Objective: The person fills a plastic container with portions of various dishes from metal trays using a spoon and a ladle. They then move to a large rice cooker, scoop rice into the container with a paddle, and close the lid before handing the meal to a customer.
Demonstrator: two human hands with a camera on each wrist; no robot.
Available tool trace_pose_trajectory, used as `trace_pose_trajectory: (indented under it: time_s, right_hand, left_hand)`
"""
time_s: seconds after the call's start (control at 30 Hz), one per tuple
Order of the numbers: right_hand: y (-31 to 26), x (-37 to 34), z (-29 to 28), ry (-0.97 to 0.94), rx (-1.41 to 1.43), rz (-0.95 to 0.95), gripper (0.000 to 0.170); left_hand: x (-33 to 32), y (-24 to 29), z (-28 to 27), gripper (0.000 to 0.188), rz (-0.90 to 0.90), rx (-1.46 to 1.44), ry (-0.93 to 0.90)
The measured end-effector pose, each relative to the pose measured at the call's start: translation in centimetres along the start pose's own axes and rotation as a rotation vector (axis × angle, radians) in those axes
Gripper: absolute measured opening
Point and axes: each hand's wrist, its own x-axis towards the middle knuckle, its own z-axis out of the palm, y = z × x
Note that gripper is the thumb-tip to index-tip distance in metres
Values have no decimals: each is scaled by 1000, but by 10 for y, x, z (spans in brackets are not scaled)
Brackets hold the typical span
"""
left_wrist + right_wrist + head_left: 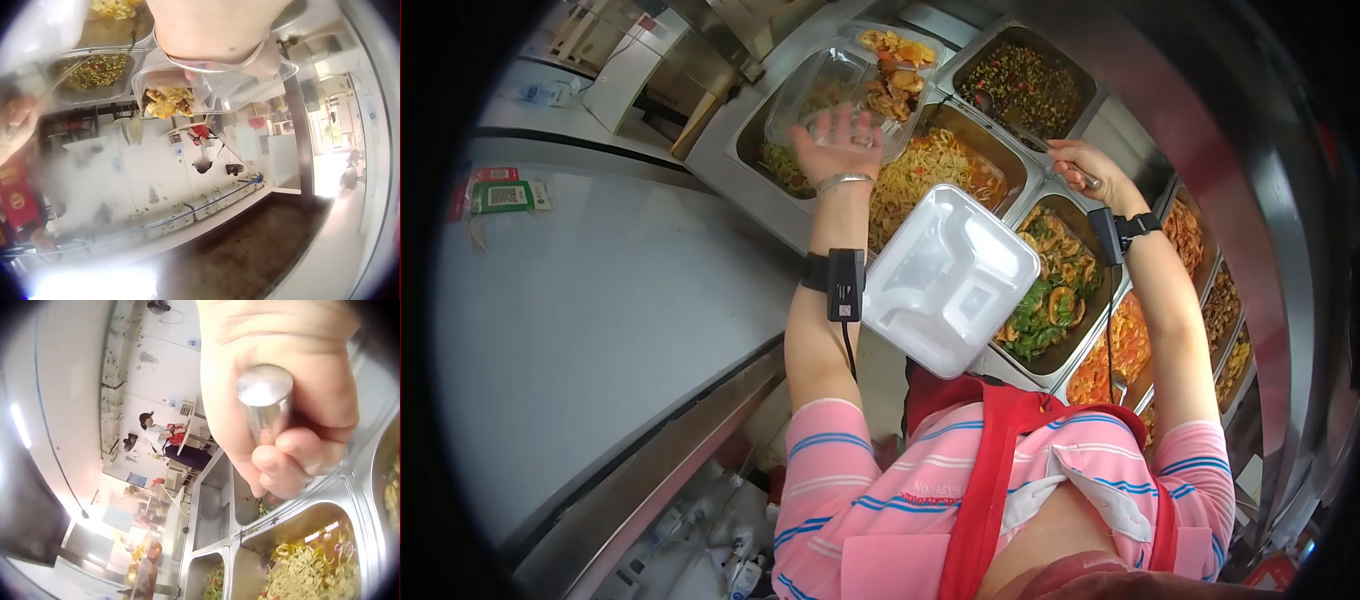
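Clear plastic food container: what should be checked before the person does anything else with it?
1. Container supported: ok, the left hand is under it.
2. Metal serving utensil held: ok, the right hand grips its handle.
3. Utensil's tip at food: ok, it reaches the steel tray of chopped green-and-red food.
4. Food on the utensil: cannot tell; its scoop is too small and dark.
5. Room in the container: cannot tell; a clear part holds no food, but could be lid or compartment.
6. Pale yellow noodles in full view: not ok, the whitish divided plastic box hides part from the head camera.
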Motion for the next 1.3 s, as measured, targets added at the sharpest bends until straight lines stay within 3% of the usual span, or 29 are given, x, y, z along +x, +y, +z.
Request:
trace_pose_trajectory:
  time_s: [0.17, 0.27, 0.4, 0.47, 0.57, 0.67, 0.8, 0.9, 1.07, 1.17, 1.3]
  right_hand:
    - [-2, -6, 19, -19, 268, 41, 33]
    - [6, 5, -9, -88, 342, 19, 32]
    - [3, 2, 2, -99, 394, -9, 30]
    - [13, 13, -1, -109, 561, 76, 15]
    - [21, 15, -11, -173, 725, 97, 7]
    - [17, -12, -7, -140, 808, 32, 12]
    - [8, -31, -31, -93, 775, 28, 14]
    - [-5, -69, -25, -74, 700, -52, 4]
    - [-21, -131, -17, 4, 714, -156, 29]
    - [-14, -160, -14, -208, 661, -232, 38]
    - [-14, -185, 9, 44, 296, -218, 46]
  left_hand:
    - [8, -5, 12, 57, -18, 33, -26]
    - [10, -4, 14, 57, -23, 63, -30]
    - [16, -2, 18, 64, -27, 112, -46]
    - [17, -4, 19, 64, -27, 111, -53]
    - [22, -4, 27, 64, -29, 120, -49]
    - [23, -7, 28, 64, -43, 120, -69]
    - [24, -12, 39, 66, -48, 165, -74]
    - [30, -21, 40, 66, -69, 186, -96]
    - [28, -33, 54, 67, -82, 195, -104]
    - [27, -43, 59, 70, -107, 194, -131]
    - [14, -53, 79, 71, -149, 173, -134]
